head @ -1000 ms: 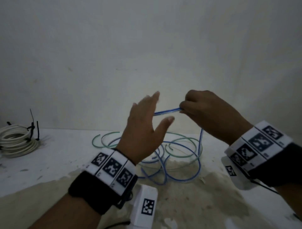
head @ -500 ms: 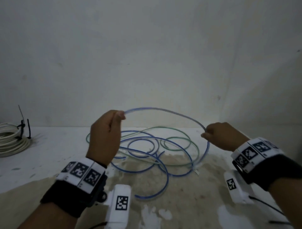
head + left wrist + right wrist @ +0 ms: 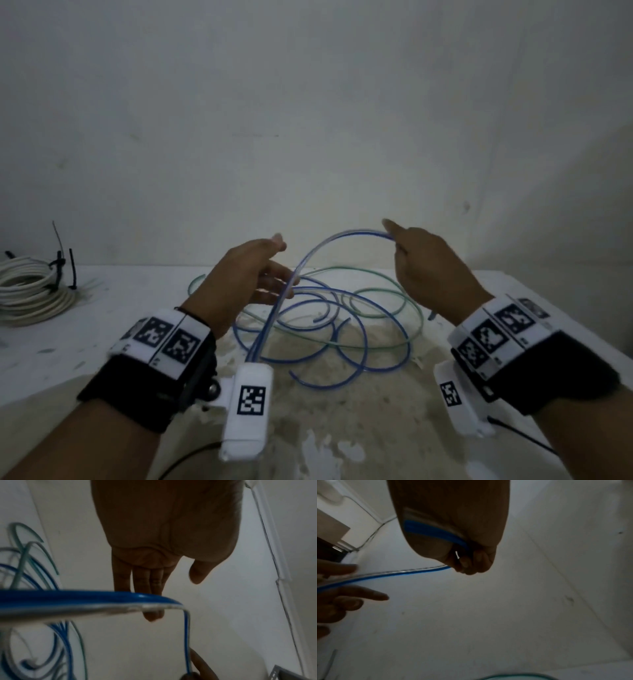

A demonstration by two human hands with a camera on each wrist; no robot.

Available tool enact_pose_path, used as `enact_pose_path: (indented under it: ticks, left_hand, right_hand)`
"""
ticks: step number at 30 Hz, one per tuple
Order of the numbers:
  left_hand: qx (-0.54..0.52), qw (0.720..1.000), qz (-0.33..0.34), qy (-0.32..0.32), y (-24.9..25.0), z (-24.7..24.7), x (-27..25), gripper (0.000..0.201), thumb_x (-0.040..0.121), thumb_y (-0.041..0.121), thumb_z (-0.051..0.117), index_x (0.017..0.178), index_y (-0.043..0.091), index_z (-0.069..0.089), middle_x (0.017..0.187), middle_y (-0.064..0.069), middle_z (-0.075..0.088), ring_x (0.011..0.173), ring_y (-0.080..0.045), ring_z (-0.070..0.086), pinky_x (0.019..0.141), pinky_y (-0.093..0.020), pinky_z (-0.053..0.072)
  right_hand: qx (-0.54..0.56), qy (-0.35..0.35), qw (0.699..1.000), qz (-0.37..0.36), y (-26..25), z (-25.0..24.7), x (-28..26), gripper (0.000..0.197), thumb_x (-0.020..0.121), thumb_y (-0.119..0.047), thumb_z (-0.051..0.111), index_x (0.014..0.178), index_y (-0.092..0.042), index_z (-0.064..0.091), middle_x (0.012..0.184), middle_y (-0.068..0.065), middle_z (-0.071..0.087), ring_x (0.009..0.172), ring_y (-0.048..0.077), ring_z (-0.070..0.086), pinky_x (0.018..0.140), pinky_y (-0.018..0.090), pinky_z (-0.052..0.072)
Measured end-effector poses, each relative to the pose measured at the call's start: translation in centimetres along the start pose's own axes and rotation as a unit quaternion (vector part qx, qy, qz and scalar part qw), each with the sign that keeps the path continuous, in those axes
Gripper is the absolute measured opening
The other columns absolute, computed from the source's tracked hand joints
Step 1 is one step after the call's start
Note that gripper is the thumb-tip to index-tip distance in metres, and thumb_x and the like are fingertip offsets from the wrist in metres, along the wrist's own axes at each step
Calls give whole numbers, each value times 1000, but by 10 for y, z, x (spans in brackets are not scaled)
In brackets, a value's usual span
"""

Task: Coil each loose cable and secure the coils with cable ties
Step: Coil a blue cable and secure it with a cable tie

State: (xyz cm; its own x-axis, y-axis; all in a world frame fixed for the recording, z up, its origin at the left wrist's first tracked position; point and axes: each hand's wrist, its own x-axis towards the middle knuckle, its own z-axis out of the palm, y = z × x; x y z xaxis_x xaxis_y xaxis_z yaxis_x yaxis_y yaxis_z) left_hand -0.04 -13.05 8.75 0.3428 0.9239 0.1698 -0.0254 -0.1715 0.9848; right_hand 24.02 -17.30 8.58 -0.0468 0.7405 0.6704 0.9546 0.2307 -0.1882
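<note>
A long blue cable (image 3: 363, 342) lies in loose loops on the white table (image 3: 102, 335), tangled with a green cable (image 3: 376, 294). My right hand (image 3: 394, 240) pinches a raised stretch of the blue cable (image 3: 393, 574), its fingers curled round it in the right wrist view. From there the cable arcs left and down across the straight fingers (image 3: 142, 580) of my left hand (image 3: 284, 263), whose thumb stands apart from it. In the left wrist view the blue cable (image 3: 85, 599) crosses in front of those fingers.
A coiled white cable (image 3: 27, 291) bound with black cable ties (image 3: 60, 267) lies at the far left of the table. A white wall (image 3: 308, 137) rises right behind the table. The table's right edge (image 3: 565, 318) runs near my right wrist.
My left hand has let go of its pinch on the blue cable and opened its fingers. My right hand has moved up and left with the cable, so the hands are closer.
</note>
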Motion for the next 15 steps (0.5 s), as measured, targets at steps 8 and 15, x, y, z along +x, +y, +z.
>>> enact_pose_path:
  ticks: [8,15]
  left_hand:
    - [-111,990,-58,-67,1,14,-10,25,101,21,38,88,7,54,53,2,44,40,-10,36,39,-19,38]
    - [-291,953,-87,2,-3,-5,0,26,97,13,32,86,6,55,51,5,35,35,-6,27,32,-15,23]
  right_hand:
    - [206,-118,964,117,-32,12,-6,26,95,-6,41,105,-18,61,90,-2,61,72,10,62,62,20,48]
    - [266,-258,926,69,-57,9,-30,51,92,-7,48,140,-20,39,129,-10,50,120,-2,47,93,15,42]
